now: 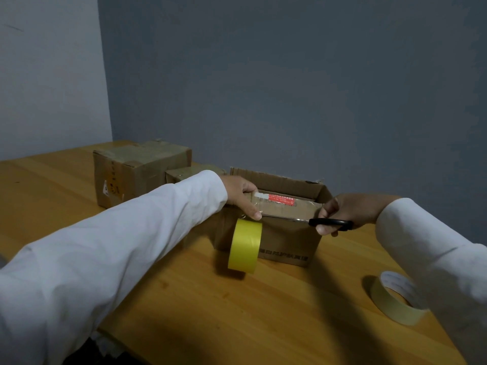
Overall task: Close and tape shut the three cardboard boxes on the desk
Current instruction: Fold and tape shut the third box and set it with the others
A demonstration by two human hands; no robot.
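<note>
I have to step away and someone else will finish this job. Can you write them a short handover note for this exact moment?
Left hand grips the near flap of the open box, the yellow tape roll hanging just below it.
Right hand holds the scissors, blades along that flap's front edge.
Big box at back left looks closed and taped; small box beside it is mostly hidden, cannot tell.
A second tape roll lies on the desk, near right.
Left: cut the tape, close and tape the open box, check the small box.
</note>
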